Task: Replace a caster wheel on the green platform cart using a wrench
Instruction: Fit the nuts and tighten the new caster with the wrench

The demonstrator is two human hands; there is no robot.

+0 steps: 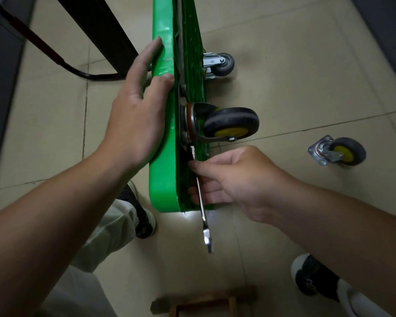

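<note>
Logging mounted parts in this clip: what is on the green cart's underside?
Two casters: a black yellow-hubbed wheel nearer, a grey wheel farther. The wrench, held by the right hand, reaches the nearer caster's plate; any bolt it meets is hidden in shadow.

the beige tiled floor (284, 65) carries the green platform cart (161, 179) stood on its edge, a loose caster wheel (348, 152) well to its right, and a wooden stool (204, 298) nearer the person.
</note>
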